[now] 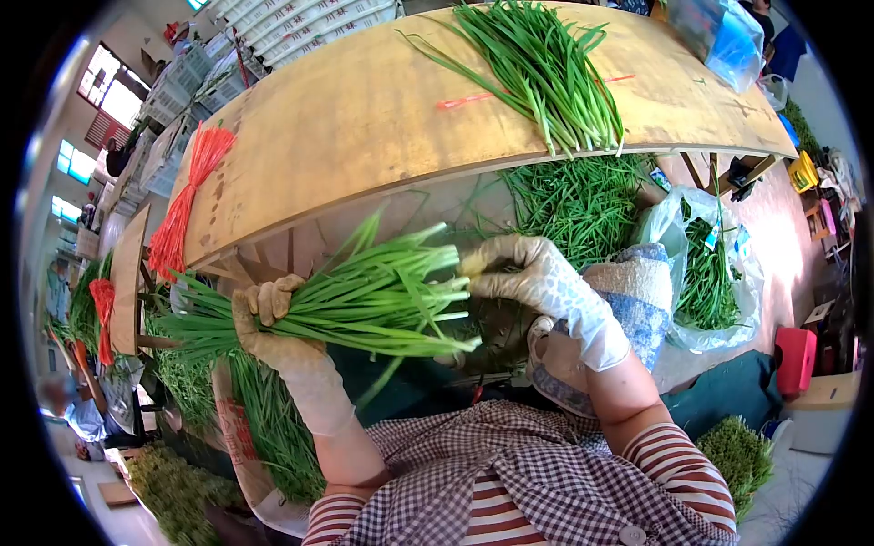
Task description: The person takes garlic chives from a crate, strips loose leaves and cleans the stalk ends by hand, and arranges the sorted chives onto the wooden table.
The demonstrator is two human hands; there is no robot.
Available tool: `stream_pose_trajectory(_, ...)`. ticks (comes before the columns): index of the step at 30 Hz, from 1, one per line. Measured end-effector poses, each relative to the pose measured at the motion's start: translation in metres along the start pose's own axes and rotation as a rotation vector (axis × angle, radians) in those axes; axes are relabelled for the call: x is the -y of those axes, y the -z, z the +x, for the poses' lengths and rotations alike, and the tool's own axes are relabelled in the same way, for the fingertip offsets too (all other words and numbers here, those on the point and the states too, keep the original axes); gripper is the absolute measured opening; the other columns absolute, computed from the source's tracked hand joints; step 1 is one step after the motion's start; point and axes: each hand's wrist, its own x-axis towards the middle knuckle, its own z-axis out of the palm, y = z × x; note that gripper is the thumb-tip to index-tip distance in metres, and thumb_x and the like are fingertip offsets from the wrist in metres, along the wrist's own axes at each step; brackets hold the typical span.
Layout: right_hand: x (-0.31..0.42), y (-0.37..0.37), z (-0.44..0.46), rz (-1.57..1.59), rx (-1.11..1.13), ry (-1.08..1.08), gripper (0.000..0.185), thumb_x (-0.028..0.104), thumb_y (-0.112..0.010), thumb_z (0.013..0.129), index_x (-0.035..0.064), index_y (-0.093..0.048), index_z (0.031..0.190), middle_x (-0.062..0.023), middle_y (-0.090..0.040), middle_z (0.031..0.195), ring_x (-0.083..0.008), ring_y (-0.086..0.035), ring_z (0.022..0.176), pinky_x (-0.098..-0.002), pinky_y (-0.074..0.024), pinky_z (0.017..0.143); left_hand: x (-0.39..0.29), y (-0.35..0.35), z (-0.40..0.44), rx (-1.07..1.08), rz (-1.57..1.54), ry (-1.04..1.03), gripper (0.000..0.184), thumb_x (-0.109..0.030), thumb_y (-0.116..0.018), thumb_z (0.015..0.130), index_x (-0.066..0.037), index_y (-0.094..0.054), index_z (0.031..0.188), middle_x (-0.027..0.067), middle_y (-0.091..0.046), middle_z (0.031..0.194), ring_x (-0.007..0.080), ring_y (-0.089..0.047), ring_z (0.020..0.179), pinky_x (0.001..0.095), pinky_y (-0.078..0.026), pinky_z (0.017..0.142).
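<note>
My left hand (266, 318), in a pale, stained glove, is closed around the middle of a bunch of garlic chives (373, 296). The bunch lies sideways in front of my body, its cut stem ends facing right and its leaf tips left. At those stem ends is my right hand (537, 278), also gloved, with thumb and fingers bent together in a pinch. Whatever lies between its fingertips is too small to make out. Another bunch of chives (555, 86) rests on the wooden table (346, 118) across a red tie strip (469, 99).
A bundle of red ties (193, 196) hangs over the table's left end. Loose chives (583, 205) pile below the table, beside a clear plastic bag (728, 337) of greens. More chives (273, 428) fill a sack at my left. White crates (309, 27) stack behind the table.
</note>
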Motion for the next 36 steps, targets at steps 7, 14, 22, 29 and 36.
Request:
stream_pose_trajectory(7,0.001,-0.015,0.007,0.107,-0.246,0.160,0.033,0.010,-0.076,0.080,0.0008,-0.066,0.110,-0.0083,-0.063,0.115,-0.0138,-0.058,0.106,-0.0287,-0.0473,0.094,0.019,-0.006,-0.005,0.051,-0.009,-0.089,0.032,-0.018,-0.057,0.088,-0.015,-0.039,0.063,-0.0046,-0.032,0.051,0.0110,-0.034,0.051,0.0317,-0.044,0.074)
stream_pose_trajectory(14,-0.012,-0.031,0.013,0.338,-0.428,0.207,0.038,0.007,-0.076,0.080,0.0005,-0.062,0.114,-0.0119,-0.052,0.132,-0.0174,-0.054,0.114,-0.0318,-0.0457,0.096,0.032,-0.001,-0.011,0.077,0.005,-0.066,0.031,-0.019,-0.057,0.089,-0.015,-0.040,0.063,-0.0035,-0.032,0.051,0.0122,-0.034,0.051,0.0331,-0.046,0.078)
stream_pose_trajectory(22,-0.007,-0.032,0.011,0.346,-0.370,0.057,0.051,0.008,-0.069,0.087,0.0011,-0.047,0.133,-0.0041,-0.069,0.095,-0.0093,-0.061,0.087,-0.0228,-0.0486,0.084,0.036,-0.007,-0.016,0.067,0.014,-0.090,0.032,-0.019,-0.057,0.089,-0.015,-0.040,0.063,-0.0025,-0.034,0.051,0.0133,-0.036,0.052,0.0337,-0.045,0.078)
stream_pose_trajectory(29,-0.008,-0.015,0.005,0.160,-0.175,0.172,0.035,0.005,-0.059,0.092,-0.0006,-0.052,0.126,-0.0051,-0.065,0.103,-0.0093,-0.059,0.093,-0.0242,-0.0471,0.085,0.034,-0.003,-0.018,0.130,-0.009,-0.035,0.033,-0.017,-0.057,0.089,-0.014,-0.039,0.062,-0.0021,-0.036,0.052,0.0153,-0.040,0.054,0.0364,-0.045,0.084)
stream_pose_trajectory(36,-0.008,0.028,0.002,0.079,-0.307,0.149,0.026,0.013,-0.063,0.089,0.0010,-0.061,0.113,-0.0091,-0.066,0.093,-0.0168,-0.062,0.087,-0.0297,-0.0486,0.082,0.019,0.003,-0.014,0.055,0.023,-0.085,0.032,-0.018,-0.056,0.090,-0.013,-0.040,0.063,-0.0021,-0.036,0.055,0.0148,-0.041,0.058,0.0361,-0.045,0.085)
